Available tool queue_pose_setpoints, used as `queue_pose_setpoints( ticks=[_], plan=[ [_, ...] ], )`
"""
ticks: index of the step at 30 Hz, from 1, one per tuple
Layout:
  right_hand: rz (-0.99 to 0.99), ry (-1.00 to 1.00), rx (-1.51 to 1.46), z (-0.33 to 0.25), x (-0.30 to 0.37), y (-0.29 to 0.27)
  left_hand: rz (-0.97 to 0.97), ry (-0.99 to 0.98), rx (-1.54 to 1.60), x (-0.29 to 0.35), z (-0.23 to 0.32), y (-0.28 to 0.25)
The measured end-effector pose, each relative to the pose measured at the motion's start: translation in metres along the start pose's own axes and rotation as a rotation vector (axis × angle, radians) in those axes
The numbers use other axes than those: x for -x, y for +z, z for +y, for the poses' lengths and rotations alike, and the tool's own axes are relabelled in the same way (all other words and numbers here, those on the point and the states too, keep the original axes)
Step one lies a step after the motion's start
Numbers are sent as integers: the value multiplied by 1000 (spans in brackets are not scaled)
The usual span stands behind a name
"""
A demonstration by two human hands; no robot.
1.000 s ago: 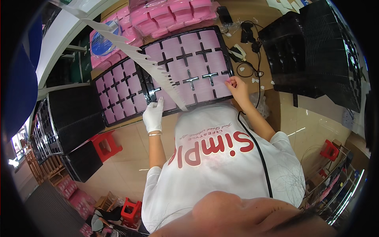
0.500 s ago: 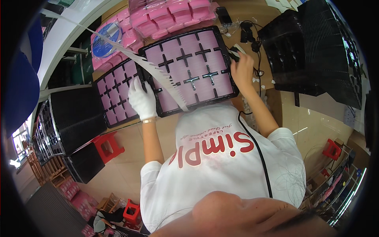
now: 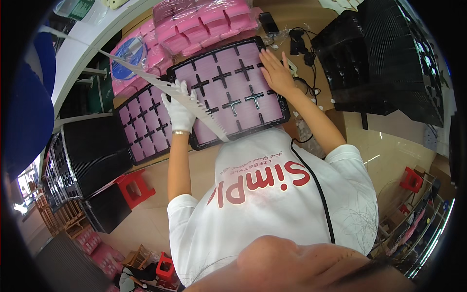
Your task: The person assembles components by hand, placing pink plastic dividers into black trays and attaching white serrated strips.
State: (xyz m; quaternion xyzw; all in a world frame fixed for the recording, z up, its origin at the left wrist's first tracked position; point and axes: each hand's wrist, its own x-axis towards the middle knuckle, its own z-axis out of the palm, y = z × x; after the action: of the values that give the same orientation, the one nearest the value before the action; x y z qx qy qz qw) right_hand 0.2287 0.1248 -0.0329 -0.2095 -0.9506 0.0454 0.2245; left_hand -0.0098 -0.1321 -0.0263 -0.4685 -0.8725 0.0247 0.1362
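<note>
A black tray (image 3: 214, 82) with pink-purple panels and raised black crosses lies on the table in front of me. My left hand (image 3: 180, 114), in a white glove, rests at its left edge with fingers outstretched. My bare right hand (image 3: 278, 75) lies flat along the right edge, fingers extended and thumb apart. Beside that thumb is a small pale object (image 3: 292, 67), partly hidden. A second similar tray (image 3: 146, 119) sits to the left. A white serrated strip (image 3: 160, 83) crosses the view in front of my left hand and the middle tray.
Pink foam pieces in clear plastic (image 3: 204, 27) stand behind the trays, with a blue disc (image 3: 129, 58) at left. Stacked black trays are at the right (image 3: 384, 58) and left (image 3: 97, 151). Dark cables (image 3: 309, 56) lie right. A red stool (image 3: 135, 189) stands on the floor.
My right hand has let go of the small black and pale object and moved left onto the tray's edge. My left hand has shifted slightly up the left edge. The middle tray has moved slightly left.
</note>
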Motion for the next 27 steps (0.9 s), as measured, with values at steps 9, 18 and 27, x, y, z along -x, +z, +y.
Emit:
queue_pose_setpoints(
  ticks=[9,18,27],
  plan=[
    [-322,-300,-320,-2,131,-59,-30,228,469,141,-11,-44],
    [-172,620,-547,-26,136,0,22,-605,524,136,16,-52],
    [77,540,-397,-37,114,-28,321,-1018,1299,106,-74,-103]
  ],
)
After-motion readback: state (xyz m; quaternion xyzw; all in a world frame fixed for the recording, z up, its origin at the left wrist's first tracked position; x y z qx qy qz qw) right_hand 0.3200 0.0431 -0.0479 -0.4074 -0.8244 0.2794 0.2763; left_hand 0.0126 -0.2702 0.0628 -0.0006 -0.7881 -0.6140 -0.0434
